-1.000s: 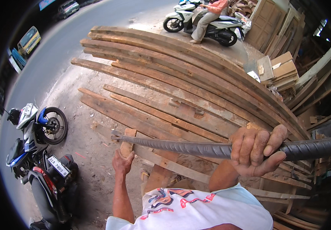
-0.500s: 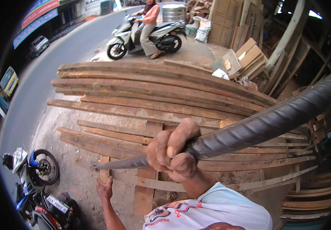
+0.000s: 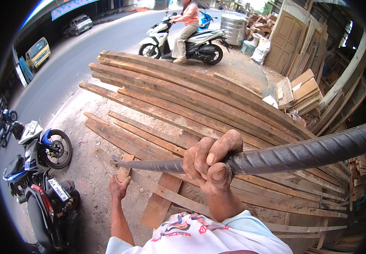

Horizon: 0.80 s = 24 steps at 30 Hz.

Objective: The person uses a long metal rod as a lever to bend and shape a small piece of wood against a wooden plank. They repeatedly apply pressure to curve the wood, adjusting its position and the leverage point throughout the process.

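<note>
My right hand point(image 3: 214, 161) is wrapped around a dark ribbed steel pry bar point(image 3: 297, 154), which runs from the right edge of the view down to the left. The bar's forked tip point(image 3: 114, 160) is beside a small wooden block point(image 3: 125, 169). Lower left, my left hand point(image 3: 120, 182) is closed on that block, next to a long narrow wooden strip point(image 3: 149, 184). Under the bar a short wide board point(image 3: 159, 207) lies crosswise beneath the strip. How the fork meets the wood is too small to tell.
Long wooden beams point(image 3: 183, 89) lie side by side across the ground ahead. Parked motorcycles point(image 3: 43, 169) stand at the left. A person sits on a white scooter point(image 3: 183, 44) beyond the beams. Stacked boards point(image 3: 299, 91) and a wooden door point(image 3: 285, 40) are at the right.
The view has swung, so the scene sits lower on the left and more of the street shows. Both hands keep hold, and the bar lies flatter in the picture.
</note>
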Tool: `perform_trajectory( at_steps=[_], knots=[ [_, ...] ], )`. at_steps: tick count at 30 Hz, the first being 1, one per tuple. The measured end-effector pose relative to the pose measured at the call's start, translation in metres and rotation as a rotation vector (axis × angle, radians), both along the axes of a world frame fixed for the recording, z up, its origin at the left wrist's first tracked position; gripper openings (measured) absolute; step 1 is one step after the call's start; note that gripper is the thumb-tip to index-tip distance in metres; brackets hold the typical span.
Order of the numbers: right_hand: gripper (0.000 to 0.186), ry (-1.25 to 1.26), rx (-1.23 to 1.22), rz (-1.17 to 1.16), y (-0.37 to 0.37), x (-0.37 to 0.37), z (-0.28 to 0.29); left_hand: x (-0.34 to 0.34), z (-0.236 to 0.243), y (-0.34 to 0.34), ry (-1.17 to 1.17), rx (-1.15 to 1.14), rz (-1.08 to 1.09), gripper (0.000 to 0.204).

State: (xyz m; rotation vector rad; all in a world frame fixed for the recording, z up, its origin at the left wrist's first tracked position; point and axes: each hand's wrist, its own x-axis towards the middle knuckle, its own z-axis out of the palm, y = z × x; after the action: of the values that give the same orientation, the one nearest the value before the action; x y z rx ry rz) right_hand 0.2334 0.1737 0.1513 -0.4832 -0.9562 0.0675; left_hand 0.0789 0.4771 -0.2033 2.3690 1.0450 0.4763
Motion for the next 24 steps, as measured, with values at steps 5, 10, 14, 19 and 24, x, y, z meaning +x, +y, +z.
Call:
perform_trajectory(
  at_steps=[5,10,14,19,24],
  knots=[
    [0.037,-0.019,-0.029,-0.077,-0.008,0.010,-0.006,0.015,0.044,-0.021,0.021,-0.176,-0.036,0.069],
    [0.035,-0.087,-0.033,-0.044,-0.012,0.017,-0.008,0.011,0.050,-0.024,-0.059,-0.198,-0.049,0.066],
    [0.035,-0.164,-0.052,-0.092,-0.012,0.015,-0.008,0.012,0.042,-0.024,-0.054,-0.186,-0.046,0.065],
    [0.038,-0.218,-0.044,-0.073,-0.012,0.022,-0.011,0.014,0.043,-0.023,-0.027,-0.156,-0.045,0.066],
    [0.038,-0.157,-0.064,-0.057,-0.012,0.023,-0.008,0.014,0.046,-0.020,-0.025,-0.203,-0.051,0.068]
  ],
)
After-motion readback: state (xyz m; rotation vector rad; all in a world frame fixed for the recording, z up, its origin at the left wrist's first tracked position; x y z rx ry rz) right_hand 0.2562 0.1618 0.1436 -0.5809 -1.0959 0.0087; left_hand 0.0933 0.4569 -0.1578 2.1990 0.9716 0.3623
